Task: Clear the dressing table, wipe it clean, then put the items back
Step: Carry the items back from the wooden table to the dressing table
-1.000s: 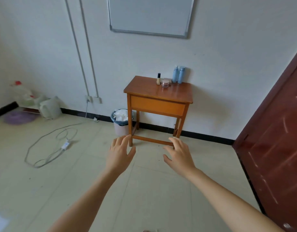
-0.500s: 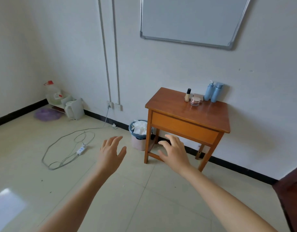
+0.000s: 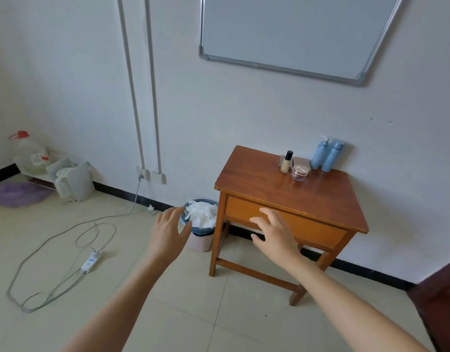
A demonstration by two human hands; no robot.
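Grip's spread and empty on both sides, left hand (image 3: 169, 231) by the bin (image 3: 202, 243), right hand (image 3: 276, 235) in front of the worktop (image 3: 269, 185)

Soft, even daylight — bright but slightly hazy. The desk (image 3: 282, 191) top shows a faint sheen. Wide-angle bending tilts the whiteboard (image 3: 290, 31) and pipes (image 3: 137, 85) — detail stays soft throughout.
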